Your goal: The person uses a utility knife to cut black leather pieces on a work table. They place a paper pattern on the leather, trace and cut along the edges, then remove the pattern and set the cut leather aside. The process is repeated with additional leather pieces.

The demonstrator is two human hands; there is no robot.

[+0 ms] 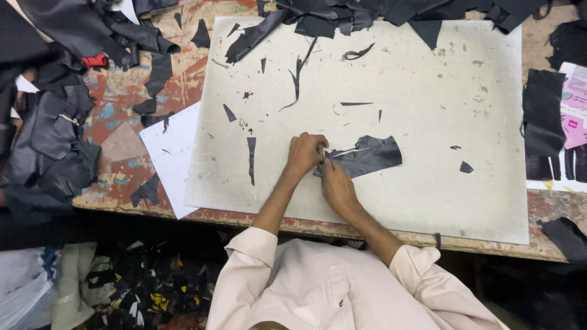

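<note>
A ragged piece of black leather (372,156) lies on the pale grey cutting board (428,91), near its middle. My left hand (306,153) pinches the piece's left edge with curled fingers. Just below and to the right, my right hand (336,183) is closed on the same edge, touching the left hand. A thin pale line (348,151) runs from my fingers across the leather; whether it is a blade or a cut I cannot tell.
Small black offcuts (251,159) are scattered over the board. Heaps of black leather lie along the far edge (342,15) and at the left (49,140). A white paper sheet (174,153) lies left of the board, black gloves (543,122) at the right. Scraps litter the floor (140,287).
</note>
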